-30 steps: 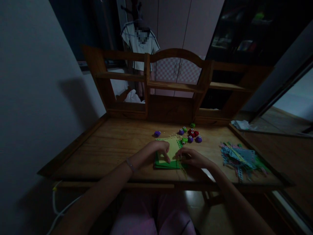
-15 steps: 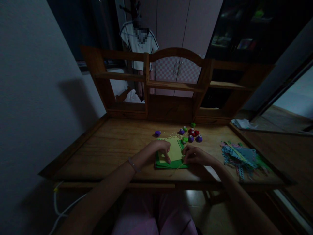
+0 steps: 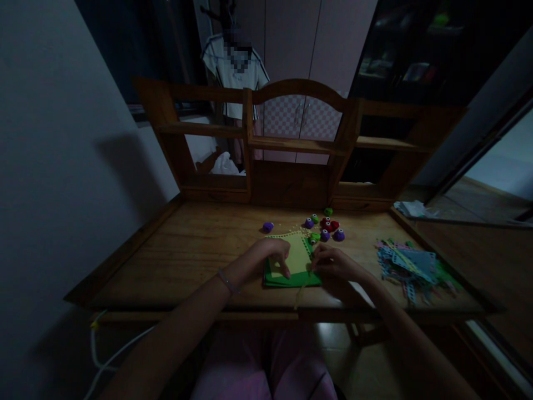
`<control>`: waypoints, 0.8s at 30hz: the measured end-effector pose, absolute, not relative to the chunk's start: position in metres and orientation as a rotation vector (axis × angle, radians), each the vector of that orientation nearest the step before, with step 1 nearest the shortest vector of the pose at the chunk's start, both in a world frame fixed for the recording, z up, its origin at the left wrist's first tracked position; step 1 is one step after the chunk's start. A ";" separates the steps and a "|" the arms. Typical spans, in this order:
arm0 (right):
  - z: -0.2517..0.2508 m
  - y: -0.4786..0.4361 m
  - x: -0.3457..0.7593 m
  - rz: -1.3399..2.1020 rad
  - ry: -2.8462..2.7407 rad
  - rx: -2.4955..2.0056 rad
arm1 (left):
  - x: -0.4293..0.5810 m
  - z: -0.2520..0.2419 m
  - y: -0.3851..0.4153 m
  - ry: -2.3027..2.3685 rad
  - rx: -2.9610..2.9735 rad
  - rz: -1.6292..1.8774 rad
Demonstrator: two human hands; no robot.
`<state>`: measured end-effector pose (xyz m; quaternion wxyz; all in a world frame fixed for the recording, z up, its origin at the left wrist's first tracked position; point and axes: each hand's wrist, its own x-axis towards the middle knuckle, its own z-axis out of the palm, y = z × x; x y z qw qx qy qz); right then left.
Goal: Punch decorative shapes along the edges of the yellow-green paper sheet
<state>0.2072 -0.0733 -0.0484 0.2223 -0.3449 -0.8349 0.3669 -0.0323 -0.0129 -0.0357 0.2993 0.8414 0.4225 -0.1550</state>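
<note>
A yellow sheet of paper with small holes punched along its top and right edges lies on a stack of green sheets. My left hand rests on the yellow sheet's left part, fingers apart and pressing down, with nothing in its grasp. At the right edge of that sheet, my right hand pinches a thin yellow paper strip. The strip's free end hangs down toward the desk's front edge. My right fingertips are partly hidden by the hand itself.
Several punches with eye shapes, purple, green and red, stand behind the paper, with a purple one apart to the left. Tiny paper bits lie among them. A heap of cut, perforated paper pieces is on the right. A wooden shelf rises behind.
The strip's free end has swung down closer to the desk's front edge. My right hand has shifted very slightly, while my left hand stays on the sheet.
</note>
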 end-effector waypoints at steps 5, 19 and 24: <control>-0.052 -0.072 0.204 1.035 -2.294 -0.930 | -0.032 -0.035 -0.011 1.103 2.284 -0.483; -0.038 -0.076 0.222 1.040 -2.371 -1.059 | -0.033 -0.035 -0.014 1.109 2.295 -0.420; -0.031 -0.089 0.244 1.095 -2.322 -1.132 | -0.033 -0.034 -0.017 1.110 2.296 -0.392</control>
